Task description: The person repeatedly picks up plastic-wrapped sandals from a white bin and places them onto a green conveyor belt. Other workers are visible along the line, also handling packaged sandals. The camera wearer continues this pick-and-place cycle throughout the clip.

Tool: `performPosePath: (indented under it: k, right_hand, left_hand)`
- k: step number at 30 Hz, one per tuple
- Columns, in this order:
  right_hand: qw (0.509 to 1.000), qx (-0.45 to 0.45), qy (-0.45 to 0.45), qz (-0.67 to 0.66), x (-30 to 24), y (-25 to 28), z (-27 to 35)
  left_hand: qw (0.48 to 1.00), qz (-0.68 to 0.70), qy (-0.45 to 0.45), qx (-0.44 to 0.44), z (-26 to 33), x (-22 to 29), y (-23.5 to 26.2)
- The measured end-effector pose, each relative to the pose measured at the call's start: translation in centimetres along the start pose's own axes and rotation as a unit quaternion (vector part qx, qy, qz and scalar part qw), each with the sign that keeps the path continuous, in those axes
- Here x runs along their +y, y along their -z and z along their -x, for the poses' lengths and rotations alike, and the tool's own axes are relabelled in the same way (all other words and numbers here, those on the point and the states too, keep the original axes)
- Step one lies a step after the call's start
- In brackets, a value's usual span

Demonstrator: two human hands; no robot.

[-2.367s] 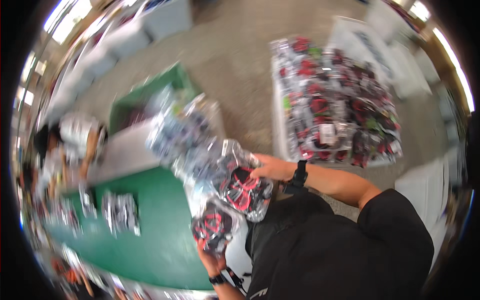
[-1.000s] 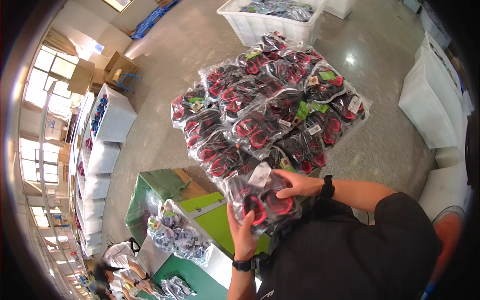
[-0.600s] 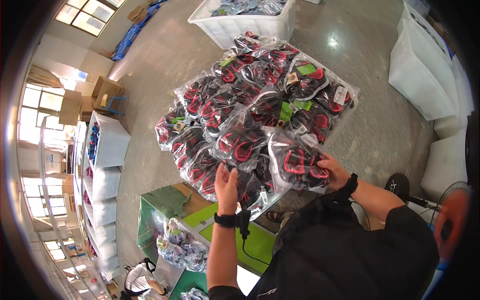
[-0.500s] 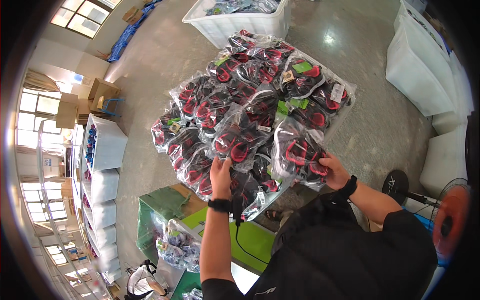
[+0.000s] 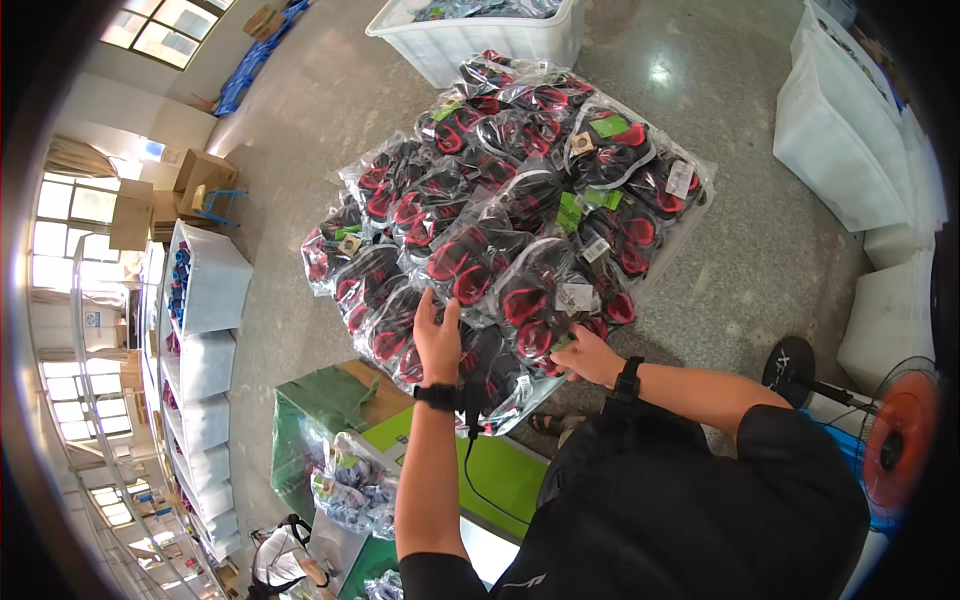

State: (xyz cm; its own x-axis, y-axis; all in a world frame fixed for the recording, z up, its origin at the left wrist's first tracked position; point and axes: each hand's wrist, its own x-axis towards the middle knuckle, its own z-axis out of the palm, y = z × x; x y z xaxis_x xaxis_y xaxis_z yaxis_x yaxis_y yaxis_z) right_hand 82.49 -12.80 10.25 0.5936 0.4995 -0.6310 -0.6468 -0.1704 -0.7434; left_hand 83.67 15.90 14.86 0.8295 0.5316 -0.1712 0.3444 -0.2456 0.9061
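Clear plastic bags of black shoes with red linings [image 5: 410, 205] lie heaped close together in front of me. My left hand [image 5: 437, 340] is at the near side of the heap, thumb and fingers apart, by the toes or heels of one bagged pair of shoes [image 5: 458, 268]; I see nothing in its grasp. Further right, my right hand [image 5: 590, 357] has its fingers closed at the near end of another bagged pair of shoes [image 5: 530, 295], which rests on the heap. Part of that grip is hidden by the hand. Both wrists wear black bands.
A white bin [image 5: 480, 45] of bagged goods stands beyond the heap. More white bins line the left [image 5: 215, 285] and right [image 5: 830, 140]. An orange fan [image 5: 895, 445] is near my right elbow. Bluish bagged items [image 5: 355, 490] and a green-covered box [image 5: 320, 405] are at lower left.
The bagged pair in my right hand has moved left and down onto the heap, and my right hand moved left with it. My left hand's fingers have spread and risen slightly.
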Motion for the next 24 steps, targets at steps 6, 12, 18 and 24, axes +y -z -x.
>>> performPosePath:
  k: [6,12,18,24]
  right_hand:
    - [0.962,0.116,0.18,0.172,-0.8,0.5,0.3]
    - [0.894,0.111,0.318,0.295,-2.8,-1.2,-2.8]
    - [0.901,0.045,0.312,0.299,-3.2,-1.4,-5.0]
    - [0.909,-0.015,0.254,0.331,-3.0,-4.1,-0.7]
  left_hand:
    - [0.994,0.073,-0.036,0.078,9.7,1.1,8.1]
    - [0.981,0.021,0.02,0.192,20.8,-5.2,14.9]
    - [0.933,-0.043,0.132,0.331,34.1,-17.1,18.8]
    - [0.846,-0.004,0.251,0.471,46.6,-26.6,19.7]
